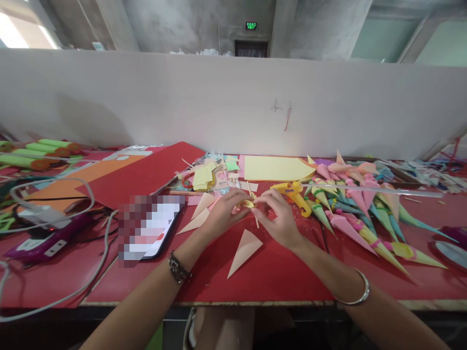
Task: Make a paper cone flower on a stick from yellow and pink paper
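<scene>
Your left hand (223, 211) and right hand (280, 222) meet above the bench (292, 284), fingertips pinching a small curled yellow paper piece (248, 203) between them. Just below it lies a peach paper wedge (245, 252). Beside your right hand is a yellow glue gun (298, 197), and farther right a pile of pastel paper cones (352, 226). Left of your left hand lies a phone (160, 231); beyond your hands, paper scraps (204, 176) and a pale-yellow sheet (273, 167).
</scene>
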Demonstrator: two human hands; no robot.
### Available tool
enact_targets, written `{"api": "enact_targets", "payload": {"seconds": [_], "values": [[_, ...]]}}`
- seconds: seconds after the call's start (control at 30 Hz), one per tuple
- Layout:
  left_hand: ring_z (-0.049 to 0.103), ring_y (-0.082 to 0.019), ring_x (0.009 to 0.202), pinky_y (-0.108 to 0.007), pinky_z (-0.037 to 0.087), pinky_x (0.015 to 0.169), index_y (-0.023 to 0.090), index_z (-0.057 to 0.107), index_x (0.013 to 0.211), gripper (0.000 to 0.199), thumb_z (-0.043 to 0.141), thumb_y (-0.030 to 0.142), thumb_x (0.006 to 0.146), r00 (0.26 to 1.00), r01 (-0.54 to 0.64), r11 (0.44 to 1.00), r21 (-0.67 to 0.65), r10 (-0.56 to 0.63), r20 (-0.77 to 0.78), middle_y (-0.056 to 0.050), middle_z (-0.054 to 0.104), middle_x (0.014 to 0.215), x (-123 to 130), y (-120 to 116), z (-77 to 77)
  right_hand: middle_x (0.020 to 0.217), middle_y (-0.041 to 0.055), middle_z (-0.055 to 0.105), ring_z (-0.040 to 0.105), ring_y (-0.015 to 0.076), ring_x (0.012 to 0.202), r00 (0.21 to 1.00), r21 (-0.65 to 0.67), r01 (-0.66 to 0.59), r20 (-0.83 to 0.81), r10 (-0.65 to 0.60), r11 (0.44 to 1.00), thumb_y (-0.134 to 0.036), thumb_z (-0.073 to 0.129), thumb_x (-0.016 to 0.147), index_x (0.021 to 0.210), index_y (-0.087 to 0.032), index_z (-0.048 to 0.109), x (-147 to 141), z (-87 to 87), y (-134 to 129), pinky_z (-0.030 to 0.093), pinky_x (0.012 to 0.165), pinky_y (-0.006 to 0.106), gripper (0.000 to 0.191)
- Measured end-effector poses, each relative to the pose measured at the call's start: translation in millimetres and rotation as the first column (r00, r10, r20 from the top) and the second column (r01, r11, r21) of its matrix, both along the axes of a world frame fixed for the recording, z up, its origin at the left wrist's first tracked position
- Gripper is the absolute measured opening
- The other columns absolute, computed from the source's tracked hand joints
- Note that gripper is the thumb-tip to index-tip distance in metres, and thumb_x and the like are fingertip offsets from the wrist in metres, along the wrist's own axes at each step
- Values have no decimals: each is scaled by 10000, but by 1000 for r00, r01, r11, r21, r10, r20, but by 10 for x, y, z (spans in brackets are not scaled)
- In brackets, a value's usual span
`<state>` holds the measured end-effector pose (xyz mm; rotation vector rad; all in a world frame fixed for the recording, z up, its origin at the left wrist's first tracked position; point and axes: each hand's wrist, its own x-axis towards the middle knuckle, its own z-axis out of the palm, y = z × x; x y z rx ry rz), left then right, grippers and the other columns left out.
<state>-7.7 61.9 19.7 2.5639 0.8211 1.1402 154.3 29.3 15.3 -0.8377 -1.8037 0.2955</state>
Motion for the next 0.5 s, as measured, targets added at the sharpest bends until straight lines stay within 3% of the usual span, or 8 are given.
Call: {"api": "enact_targets", "payload": {"seconds": [0.23,0.5], "values": [[524,-126,789,-256,433,705,160,559,846,200,404,56,776,997,0,1000,-4,0,76,-42,574,845,-11,7,8,825,30,493,509,146,796,999,34,12,31,-13,999,-109,409,811,877,-211,571,44,5,45,434,716,290,203],[524,-137,797,-266,428,723,154,558,857,253,311,108,820,998,21,994,-104,-14,61,-48,563,841,-36,0,39,831,28,475,503,145,802,988,100,-4,151,-11,995,-164,464,810,870,-215,550,73,-23,70,433,721,279,117]]}}
